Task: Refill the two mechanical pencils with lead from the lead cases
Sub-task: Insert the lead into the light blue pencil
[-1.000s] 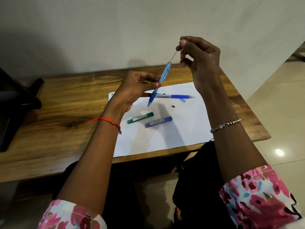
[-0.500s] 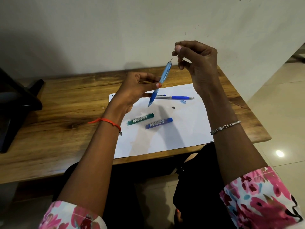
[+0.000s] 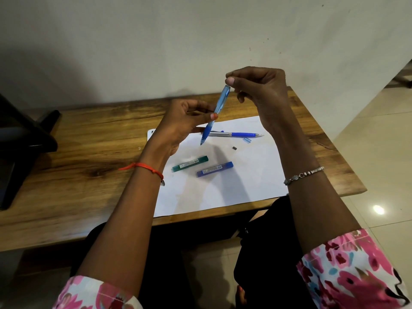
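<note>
Seated person, both forearms raised over a wooden table
- Left hand: thumb and fingertips pinch the light blue pencil at mid-barrel, just above its darker blue grip. Other fingers loosely curled
- The pencil is held in the air, tilted, with its tip down over the white sheet and its top end up and to the right
- Right hand: thumb and forefinger pressed together right at the pencil's top end, remaining fingers curled below. Cannot tell whether any lead sits between the fingertips, too fine to see
- Second pencil, silver barrel with blue grip, lies flat across the far part of the sheet, tip pointing right
- Small clear-blue cap just beside it; tiny dark piece near that
- Green lead case and blue lead case lie side by side mid-sheet, close but apart, both slanted alike
- Red thread on left wrist, beaded bracelet on right
</note>
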A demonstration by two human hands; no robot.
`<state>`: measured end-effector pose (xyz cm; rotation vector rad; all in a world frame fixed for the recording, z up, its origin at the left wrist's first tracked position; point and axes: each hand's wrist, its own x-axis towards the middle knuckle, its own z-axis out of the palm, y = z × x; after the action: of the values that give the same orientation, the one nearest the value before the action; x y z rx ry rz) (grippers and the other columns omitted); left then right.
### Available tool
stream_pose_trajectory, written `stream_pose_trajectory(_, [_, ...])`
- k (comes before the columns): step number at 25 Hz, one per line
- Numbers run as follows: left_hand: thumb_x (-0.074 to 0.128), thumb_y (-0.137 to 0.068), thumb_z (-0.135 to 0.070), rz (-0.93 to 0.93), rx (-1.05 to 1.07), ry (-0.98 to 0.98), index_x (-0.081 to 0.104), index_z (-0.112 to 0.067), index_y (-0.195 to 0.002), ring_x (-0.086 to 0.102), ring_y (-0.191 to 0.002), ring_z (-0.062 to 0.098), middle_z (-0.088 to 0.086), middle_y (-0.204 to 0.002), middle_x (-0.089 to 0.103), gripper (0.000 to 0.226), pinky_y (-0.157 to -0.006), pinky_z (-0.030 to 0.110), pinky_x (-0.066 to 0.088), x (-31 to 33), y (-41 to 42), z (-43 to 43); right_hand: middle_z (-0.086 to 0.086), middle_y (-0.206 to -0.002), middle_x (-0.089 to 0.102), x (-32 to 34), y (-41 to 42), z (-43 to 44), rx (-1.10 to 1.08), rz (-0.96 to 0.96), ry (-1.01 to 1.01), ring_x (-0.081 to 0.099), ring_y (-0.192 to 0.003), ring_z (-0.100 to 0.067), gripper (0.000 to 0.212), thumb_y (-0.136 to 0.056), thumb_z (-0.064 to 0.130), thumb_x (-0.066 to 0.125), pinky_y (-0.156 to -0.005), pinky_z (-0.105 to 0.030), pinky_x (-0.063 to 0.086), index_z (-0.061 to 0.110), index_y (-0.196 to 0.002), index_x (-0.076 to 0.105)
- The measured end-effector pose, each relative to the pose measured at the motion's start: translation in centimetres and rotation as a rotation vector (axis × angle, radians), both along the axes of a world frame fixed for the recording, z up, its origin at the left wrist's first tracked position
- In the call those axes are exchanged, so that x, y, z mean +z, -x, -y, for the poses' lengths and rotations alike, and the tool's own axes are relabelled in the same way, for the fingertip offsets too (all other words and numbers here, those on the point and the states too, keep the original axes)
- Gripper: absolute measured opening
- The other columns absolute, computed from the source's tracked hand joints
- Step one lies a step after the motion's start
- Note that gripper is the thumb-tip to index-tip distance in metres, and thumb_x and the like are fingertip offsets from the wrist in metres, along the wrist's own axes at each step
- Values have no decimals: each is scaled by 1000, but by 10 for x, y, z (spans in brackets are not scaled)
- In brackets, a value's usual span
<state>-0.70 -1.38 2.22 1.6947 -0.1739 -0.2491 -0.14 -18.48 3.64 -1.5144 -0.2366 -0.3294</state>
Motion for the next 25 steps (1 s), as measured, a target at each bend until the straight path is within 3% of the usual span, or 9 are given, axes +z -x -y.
stream_pose_trajectory(4, [67, -79, -4, -5, 3, -2, 65, -15, -84, 64, -77, 10, -2, -83, 66, 12, -67, 21, 58, 0, 0, 0, 6, -70, 72, -1, 3, -1, 52, -15, 54, 57, -64, -12, 11, -81, 7, 67, -51, -23, 44, 14, -78, 75])
stream_pose_trajectory(7, [66, -80, -4, -7, 0, -24, 65, -14, -85, 64, -78, 10, -2, -83, 66, 12, -67, 21, 58, 0, 0, -1, 0, -73, 72, -1, 1, 2, -35, -127, 35, 54, -60, -14, 13, -85, 17, 64, -48, -23, 42, 8, -82, 74])
stream_pose_trajectory(14, [66, -79, -2, -20, 9, -20, 65, -12, -88, 62, -71, 6, -1, -80, 65, 14, -63, 18, 57, 1, 1, -3, -20, -79, 70, -19, 0, 16, -62, -607, 894, 58, -50, -14, 16, -73, 1, 70, -41, -16, 43, -8, -86, 72])
stream_pose_trajectory(18, [67, -79, -4, -26, 11, -43, 65, -12, -89, 63, -76, 8, -1, -83, 65, 13, -65, 19, 57, 0, 0, -3, -15, -72, 67, -22, 1, 6, 47, -741, 1047, 61, -53, -15, 28, -68, 4, 80, -49, -21, 49, -10, -89, 67])
stream_pose_trajectory(21, [67, -79, -5, -26, 13, -66, 64, -11, -91, 62, -82, 12, -1, -85, 65, 14, -70, 24, 57, 0, 0, -2, -10, -65, 61, -26, 0, -5, 42, -725, 1111, 59, -51, -15, 26, -66, 2, 80, -51, -25, 52, -1, -76, 56])
stream_pose_trajectory(23, [67, -79, -5, -27, 12, -70, 64, -11, -91, 62, -83, 13, -1, -85, 65, 13, -72, 26, 57, 0, 0, -2, -8, -68, 58, -30, -2, -10, 8, -700, 1158, 61, -56, -20, 32, -66, -1, 78, -62, -33, 55, 7, -70, 47])
stream_pose_trajectory(25, [67, -79, -5, -30, 13, -68, 64, -12, -90, 62, -84, 14, -1, -85, 65, 13, -74, 27, 57, 0, 0, -2, -7, -65, 57, -29, -1, -12, 1, -696, 1172, 63, -57, -21, 30, -67, -2, 76, -64, -34, 56, 8, -73, 49])
